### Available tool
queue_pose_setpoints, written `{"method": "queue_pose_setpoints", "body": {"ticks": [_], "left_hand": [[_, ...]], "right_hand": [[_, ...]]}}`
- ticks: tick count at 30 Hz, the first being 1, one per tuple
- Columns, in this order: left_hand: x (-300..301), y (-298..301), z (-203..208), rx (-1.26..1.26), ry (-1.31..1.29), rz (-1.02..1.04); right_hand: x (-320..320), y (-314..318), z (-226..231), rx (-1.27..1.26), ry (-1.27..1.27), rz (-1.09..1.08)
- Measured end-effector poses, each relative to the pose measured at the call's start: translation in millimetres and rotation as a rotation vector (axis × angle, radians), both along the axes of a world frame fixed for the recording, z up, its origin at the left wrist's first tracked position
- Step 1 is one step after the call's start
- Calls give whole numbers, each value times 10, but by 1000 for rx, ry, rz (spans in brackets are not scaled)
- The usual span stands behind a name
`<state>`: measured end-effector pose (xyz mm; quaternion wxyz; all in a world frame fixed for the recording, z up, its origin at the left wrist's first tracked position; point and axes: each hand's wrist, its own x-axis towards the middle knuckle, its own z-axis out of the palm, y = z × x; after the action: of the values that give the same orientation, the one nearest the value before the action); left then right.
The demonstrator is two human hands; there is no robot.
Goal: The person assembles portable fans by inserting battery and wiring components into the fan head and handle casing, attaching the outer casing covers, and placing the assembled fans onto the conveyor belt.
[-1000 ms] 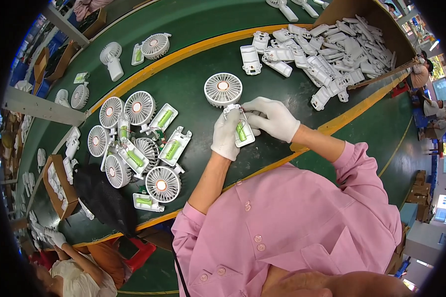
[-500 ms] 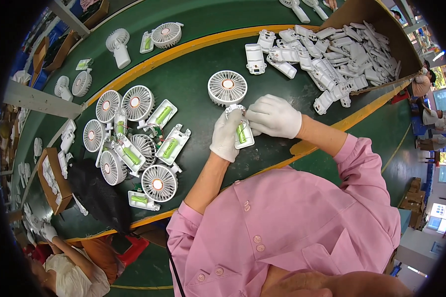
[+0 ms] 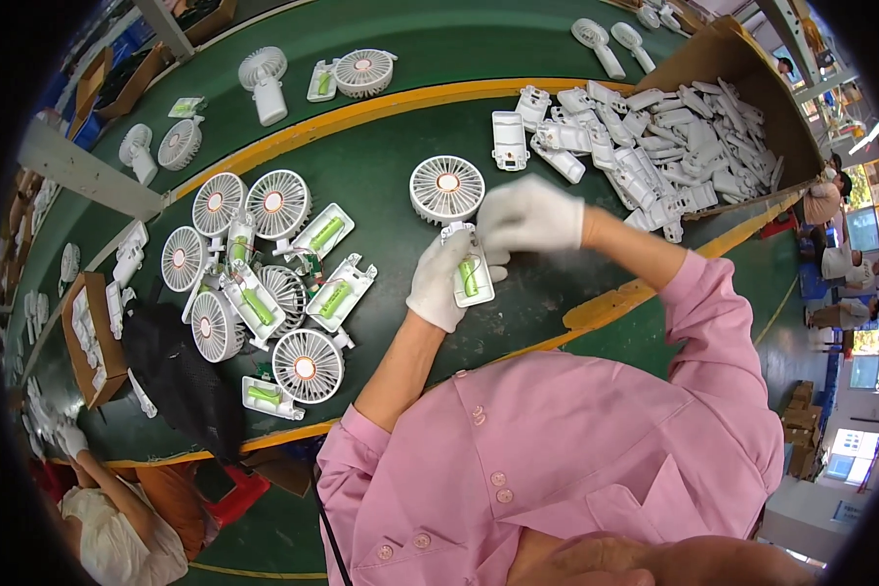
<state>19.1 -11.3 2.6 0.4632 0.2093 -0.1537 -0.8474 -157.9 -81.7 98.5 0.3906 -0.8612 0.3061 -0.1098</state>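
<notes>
Factory floor. Green conveyor belt (image 3: 381, 146) with yellow edge stripes, running diagonally. Cardboard box (image 3: 723, 59) at belt's far right end, smaller cardboard tray (image 3: 93, 342) off belt's left edge. Grey metal beam (image 3: 78, 166) crossing belt's left side. Bright windows (image 3: 864, 230) beyond belt's right end.

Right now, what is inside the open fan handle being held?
A green cylindrical battery lies inside the open handle, gripped by the left hand. The right hand covers its top end, hiding any wiring there.

light: bright, even | shadows: soft | edges: fisheye-bent, black rim | blur: slight
</notes>
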Motion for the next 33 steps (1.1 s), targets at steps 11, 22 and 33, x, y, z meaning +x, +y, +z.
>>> {"method": "queue_pose_setpoints", "body": {"ticks": [11, 22, 33], "left_hand": [[-62, -24, 103, -13, -101, 81], [-78, 10, 298, 125, -206, 184], [-115, -17, 186, 121, -225, 275]], "right_hand": [[-464, -1107, -117, -1050, 681, 104], [-7, 483, -339, 289, -62, -702], [138, 595, -23, 651, 58, -389]]}}
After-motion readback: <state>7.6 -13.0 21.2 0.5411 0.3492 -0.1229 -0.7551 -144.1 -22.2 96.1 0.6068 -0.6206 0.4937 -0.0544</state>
